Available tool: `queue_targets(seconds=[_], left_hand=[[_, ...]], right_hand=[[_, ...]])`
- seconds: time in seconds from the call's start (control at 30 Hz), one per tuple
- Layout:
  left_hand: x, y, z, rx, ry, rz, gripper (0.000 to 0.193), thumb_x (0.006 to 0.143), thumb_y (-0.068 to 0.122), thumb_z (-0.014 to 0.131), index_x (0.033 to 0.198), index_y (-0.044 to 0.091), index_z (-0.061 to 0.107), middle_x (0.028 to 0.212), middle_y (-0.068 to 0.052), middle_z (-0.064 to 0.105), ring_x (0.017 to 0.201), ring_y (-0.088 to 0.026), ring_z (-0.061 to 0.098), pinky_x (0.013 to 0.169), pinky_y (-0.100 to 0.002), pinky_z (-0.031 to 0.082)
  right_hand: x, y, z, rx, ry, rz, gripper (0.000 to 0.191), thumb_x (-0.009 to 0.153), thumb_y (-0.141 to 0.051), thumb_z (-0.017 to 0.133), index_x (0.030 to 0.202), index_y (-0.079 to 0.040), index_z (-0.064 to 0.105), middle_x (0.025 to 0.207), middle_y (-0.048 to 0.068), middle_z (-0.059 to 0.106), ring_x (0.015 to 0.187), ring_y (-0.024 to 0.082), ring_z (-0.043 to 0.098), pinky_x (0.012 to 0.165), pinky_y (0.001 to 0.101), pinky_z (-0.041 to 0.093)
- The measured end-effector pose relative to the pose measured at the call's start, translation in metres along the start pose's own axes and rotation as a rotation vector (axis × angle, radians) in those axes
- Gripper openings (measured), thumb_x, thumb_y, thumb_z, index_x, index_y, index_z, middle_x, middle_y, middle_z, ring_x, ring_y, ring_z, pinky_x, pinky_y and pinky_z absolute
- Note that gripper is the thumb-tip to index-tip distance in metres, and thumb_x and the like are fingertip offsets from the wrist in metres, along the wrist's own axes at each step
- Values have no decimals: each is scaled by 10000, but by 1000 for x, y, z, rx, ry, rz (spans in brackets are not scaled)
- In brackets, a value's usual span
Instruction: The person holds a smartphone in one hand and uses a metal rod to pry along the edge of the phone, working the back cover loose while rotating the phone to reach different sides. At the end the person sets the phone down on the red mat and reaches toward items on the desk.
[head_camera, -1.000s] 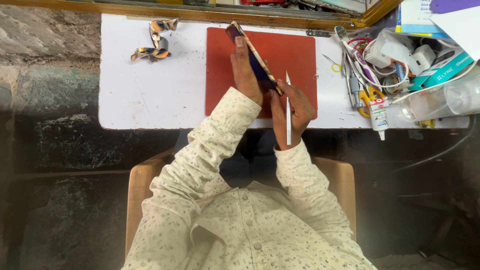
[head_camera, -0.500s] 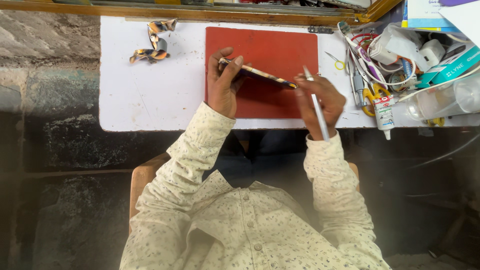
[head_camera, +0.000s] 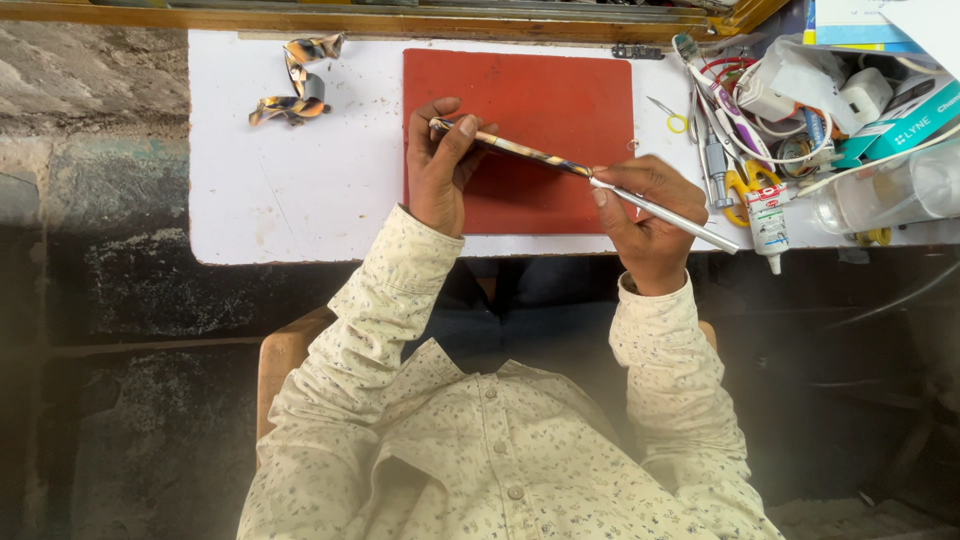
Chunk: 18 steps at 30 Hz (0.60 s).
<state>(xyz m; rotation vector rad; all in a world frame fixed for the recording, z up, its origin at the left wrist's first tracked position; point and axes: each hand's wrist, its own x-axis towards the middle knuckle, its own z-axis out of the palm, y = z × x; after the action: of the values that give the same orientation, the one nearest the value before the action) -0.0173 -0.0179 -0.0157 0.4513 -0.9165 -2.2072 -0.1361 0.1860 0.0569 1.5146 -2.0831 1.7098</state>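
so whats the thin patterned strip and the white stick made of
Patterned strip: looks like rolled or folded printed paper, glossy, multicoloured; held by the left hand.
White stick: smooth and even, probably plastic or painted metal; in the right hand.

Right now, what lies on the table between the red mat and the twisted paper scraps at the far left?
In the head view, only bare white tabletop separates the red mat from the twisted paper scraps; nothing sits there.
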Motion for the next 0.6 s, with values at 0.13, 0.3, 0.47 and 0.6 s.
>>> queue_targets(seconds=[0.13, 0.3, 0.47, 0.6], left_hand=[[0, -2, -3, -16, -25, 6, 373, 981, 152, 710, 1286, 87, 504, 1048, -78, 682, 1087, -244, 706, 987, -399, 576], [-1, -2, -4, -21, -47, 18, 360, 992, 139, 693, 1289, 87, 496, 1057, -84, 694, 1099, -242, 703, 1006, -402, 575], [-1, -1, -2, -6, -40, 8, 364, 988, 155, 698, 1285, 93, 496, 1059, -80, 689, 1102, -241, 703, 1009, -405, 575], [-2, -1, -1, 15, -29, 2, 361, 983, 163, 704, 1275, 106, 500, 1052, -72, 683, 1101, -235, 702, 1010, -408, 577]], right_hand=[[5, -6, 4, -7, 1, -117, 130, 946, 45, 734, 1072, 13, 727, 1076, 176, 747, 975, 257, 755, 884, 314, 609], [7, -10, 10, -15, 6, -116, 138, 939, 63, 735, 1066, 10, 724, 1034, 150, 763, 988, 255, 769, 904, 332, 619], [11, -11, 8, -75, -38, -141, 133, 926, 59, 757, 1036, -8, 721, 1038, 130, 771, 983, 246, 767, 901, 318, 607], [12, -9, 9, -91, -46, -139, 127, 929, 58, 758, 1024, -17, 722, 1031, 122, 775, 980, 238, 771, 888, 312, 612]])
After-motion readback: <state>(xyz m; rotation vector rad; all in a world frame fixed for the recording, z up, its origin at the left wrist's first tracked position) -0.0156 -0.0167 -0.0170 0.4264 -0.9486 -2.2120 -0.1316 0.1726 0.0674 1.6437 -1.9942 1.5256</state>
